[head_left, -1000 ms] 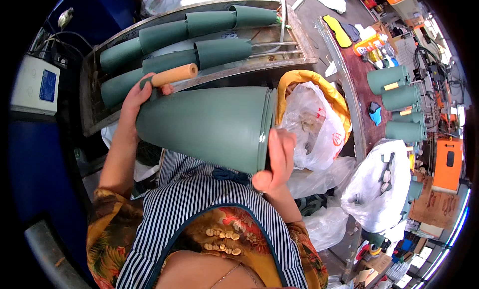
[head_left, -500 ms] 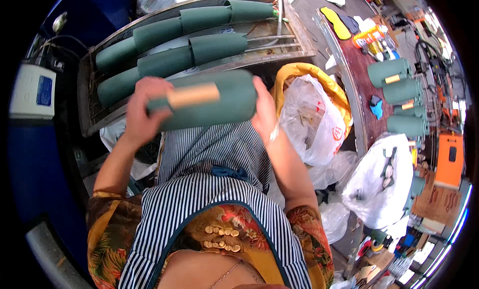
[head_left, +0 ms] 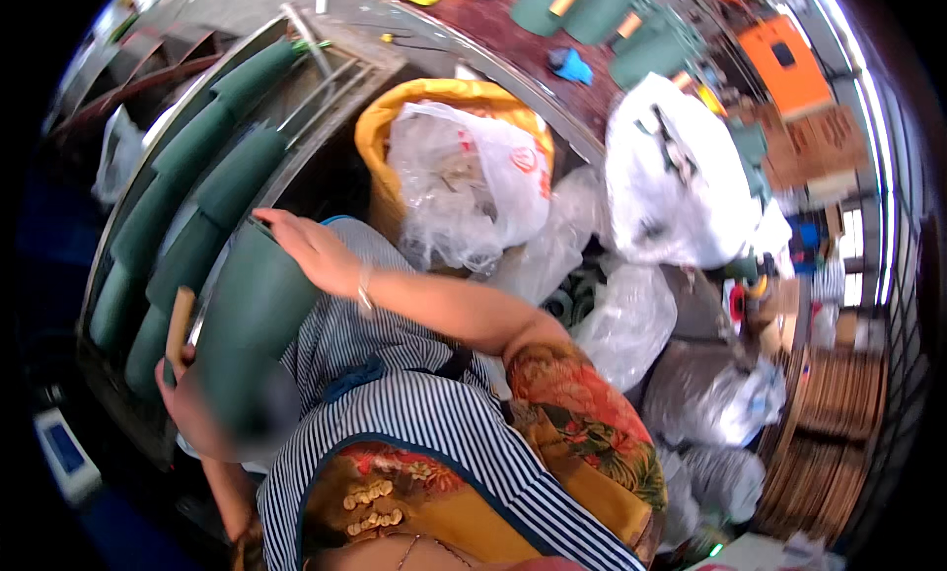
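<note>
A large green roll, shaped like a slightly tapered cylinder, is between my two hands at the left, over the striped apron. My right hand is closed around the rim at its far end. At the near end my left hand, partly smeared by motion, grips the roll beside a tan strip on its side. Just left of it, a long shallow tray contains two rows of overlapping green curved pieces.
Ahead stands a yellow-rimmed bag lined with clear plastic. A full white bag sits to its right. Several green rolls stand on a dark red table. Stacked cardboard and filled plastic bags are at the right.
The view has swung to the right, so the tray now appears farther left. The green roll has turned from crosswise to lengthwise, with my right hand at the far end and left hand nearer.
</note>
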A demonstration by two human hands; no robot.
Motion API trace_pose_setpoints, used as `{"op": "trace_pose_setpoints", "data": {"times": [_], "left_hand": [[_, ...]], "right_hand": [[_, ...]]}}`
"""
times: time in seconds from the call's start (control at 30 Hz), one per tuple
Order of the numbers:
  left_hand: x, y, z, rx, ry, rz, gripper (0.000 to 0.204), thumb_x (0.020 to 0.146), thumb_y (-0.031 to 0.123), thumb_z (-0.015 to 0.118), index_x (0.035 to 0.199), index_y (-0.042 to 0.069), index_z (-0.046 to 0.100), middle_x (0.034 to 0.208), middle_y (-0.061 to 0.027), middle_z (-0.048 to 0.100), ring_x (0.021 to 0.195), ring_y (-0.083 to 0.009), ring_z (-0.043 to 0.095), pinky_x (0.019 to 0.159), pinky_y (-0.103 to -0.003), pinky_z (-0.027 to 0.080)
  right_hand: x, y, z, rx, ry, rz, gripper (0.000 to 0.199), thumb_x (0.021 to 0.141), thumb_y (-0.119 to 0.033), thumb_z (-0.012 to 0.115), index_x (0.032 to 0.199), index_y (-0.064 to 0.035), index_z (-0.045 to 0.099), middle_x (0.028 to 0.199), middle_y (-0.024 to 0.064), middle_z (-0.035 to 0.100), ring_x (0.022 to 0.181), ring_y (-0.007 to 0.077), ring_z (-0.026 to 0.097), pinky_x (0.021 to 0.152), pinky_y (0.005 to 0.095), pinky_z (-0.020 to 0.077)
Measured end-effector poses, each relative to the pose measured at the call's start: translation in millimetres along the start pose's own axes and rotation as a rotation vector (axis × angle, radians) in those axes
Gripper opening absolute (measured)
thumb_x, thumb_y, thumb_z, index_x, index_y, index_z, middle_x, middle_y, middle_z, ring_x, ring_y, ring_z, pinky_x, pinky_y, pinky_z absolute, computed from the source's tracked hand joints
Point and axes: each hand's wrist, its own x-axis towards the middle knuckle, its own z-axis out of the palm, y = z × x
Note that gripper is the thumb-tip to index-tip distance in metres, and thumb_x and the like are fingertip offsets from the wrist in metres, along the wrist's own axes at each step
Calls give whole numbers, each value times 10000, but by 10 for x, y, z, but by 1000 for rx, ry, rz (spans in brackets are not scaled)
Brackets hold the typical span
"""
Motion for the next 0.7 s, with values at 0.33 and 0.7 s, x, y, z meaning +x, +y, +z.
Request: {"op": "trace_pose_setpoints", "data": {"times": [0.33,0.7], "left_hand": [[-21,544,388,903,-117,689,249,906,151,535,1102,23,622,1085,-145,632,1019,-322,586,905,-413,444],[367,-393,459,583,-82,235,697,905,231,561,1491,39,237,1550,-141,248,1401,-288,305,1099,-385,326]], "right_hand": [[654,573,-925,-711,-127,142,450,910,-435,463,1085,-63,645,1028,195,663,949,338,640,835,430,496],[-2780,497,-4589,-1902,772,1159,237,876,-168,505,886,-93,729,951,99,698,874,257,688,676,407,554]]}}
